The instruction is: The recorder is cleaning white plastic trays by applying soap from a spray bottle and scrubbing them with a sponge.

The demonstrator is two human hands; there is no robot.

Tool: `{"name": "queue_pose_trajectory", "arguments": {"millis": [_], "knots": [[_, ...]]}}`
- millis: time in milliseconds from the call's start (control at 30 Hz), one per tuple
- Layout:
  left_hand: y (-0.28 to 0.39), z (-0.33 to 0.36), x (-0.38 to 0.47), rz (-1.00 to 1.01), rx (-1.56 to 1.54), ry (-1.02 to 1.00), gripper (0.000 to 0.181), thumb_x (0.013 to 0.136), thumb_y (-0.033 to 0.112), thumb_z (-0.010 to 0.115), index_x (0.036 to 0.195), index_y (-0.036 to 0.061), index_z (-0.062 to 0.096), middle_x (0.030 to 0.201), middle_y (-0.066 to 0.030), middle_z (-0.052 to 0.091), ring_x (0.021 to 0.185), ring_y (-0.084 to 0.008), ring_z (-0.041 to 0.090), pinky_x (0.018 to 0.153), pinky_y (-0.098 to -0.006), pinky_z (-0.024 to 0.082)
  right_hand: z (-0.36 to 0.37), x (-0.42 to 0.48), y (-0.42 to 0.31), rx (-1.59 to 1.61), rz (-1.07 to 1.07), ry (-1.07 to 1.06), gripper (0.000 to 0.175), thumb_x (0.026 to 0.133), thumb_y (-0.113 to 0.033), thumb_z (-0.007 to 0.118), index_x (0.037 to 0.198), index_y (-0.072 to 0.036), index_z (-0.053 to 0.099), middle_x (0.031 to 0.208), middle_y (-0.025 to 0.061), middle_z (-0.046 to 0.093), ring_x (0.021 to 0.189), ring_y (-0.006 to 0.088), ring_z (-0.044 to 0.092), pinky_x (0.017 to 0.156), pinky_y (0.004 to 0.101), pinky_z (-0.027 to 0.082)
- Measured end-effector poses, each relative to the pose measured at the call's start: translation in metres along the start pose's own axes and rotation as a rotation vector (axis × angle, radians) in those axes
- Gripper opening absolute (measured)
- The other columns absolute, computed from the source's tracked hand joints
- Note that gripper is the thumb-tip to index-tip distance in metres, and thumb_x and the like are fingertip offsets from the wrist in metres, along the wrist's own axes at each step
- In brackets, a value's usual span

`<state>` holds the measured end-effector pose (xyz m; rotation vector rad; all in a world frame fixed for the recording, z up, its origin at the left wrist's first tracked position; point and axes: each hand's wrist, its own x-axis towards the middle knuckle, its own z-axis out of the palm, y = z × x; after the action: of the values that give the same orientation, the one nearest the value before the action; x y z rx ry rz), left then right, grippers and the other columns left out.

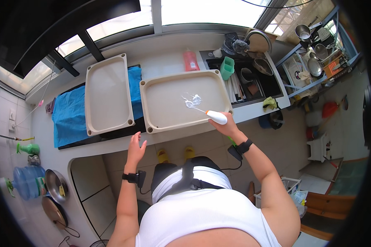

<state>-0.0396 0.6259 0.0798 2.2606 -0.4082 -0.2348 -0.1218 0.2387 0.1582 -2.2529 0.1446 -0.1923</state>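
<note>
My right hand (225, 125) grips a white squeeze bottle (217, 117) with an orange collar, tilted over the right beige plastic tray (167, 102). A thin white stream runs from its nozzle to a patch of white foam or cream (193, 101) on the tray's floor. My left hand (136, 149) is held in the air near the counter's front edge, fingers apart and holding nothing. Beside it lies a second beige plastic tray (108, 95), partly over a blue cloth (69, 115).
A pink bottle (190, 61) stands behind the right tray. The sink (273, 85) at right holds a green plastic holder (227, 68) and pans. Yellow-green gloves or cloth (269, 103) hang at its front edge. At left stand a water jug (27, 182) and a metal pan (53, 182).
</note>
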Motion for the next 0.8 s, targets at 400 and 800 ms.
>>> {"name": "queue_pose_trajectory", "arguments": {"millis": [400, 800], "knots": [[0.003, 0.024, 0.029, -0.104, -0.164, -0.04, 0.04, 0.084, 0.017, 0.06, 0.118, 0.0004, 0.047, 0.089, -0.0135, 0.062, 0.078, -0.0262, 0.061, 0.07, -0.0363, 0.048, 0.046, 0.025, -0.044, -0.013, -0.042, -0.175, 0.023, 0.074, -0.015, 0.068, 0.096, -0.01, 0.068, 0.076, 0.0143, 0.065, 0.068, 0.0318, 0.061, 0.062, 0.0342, 0.049], [-0.003, 0.033, 0.047, -0.088, -0.065, 0.044, 0.027, 0.082, 0.016, 0.061, 0.101, -0.0014, 0.054, 0.068, -0.013, 0.058, 0.063, -0.0261, 0.059, 0.06, -0.0355, 0.047, 0.079, 0.046, -0.06, 0.003, -0.034, -0.184, 0.019, 0.073, -0.02, 0.071, 0.088, -0.009, 0.066, 0.077, 0.0148, 0.064, 0.07, 0.0338, 0.06, 0.062, 0.0377, 0.048]]}}
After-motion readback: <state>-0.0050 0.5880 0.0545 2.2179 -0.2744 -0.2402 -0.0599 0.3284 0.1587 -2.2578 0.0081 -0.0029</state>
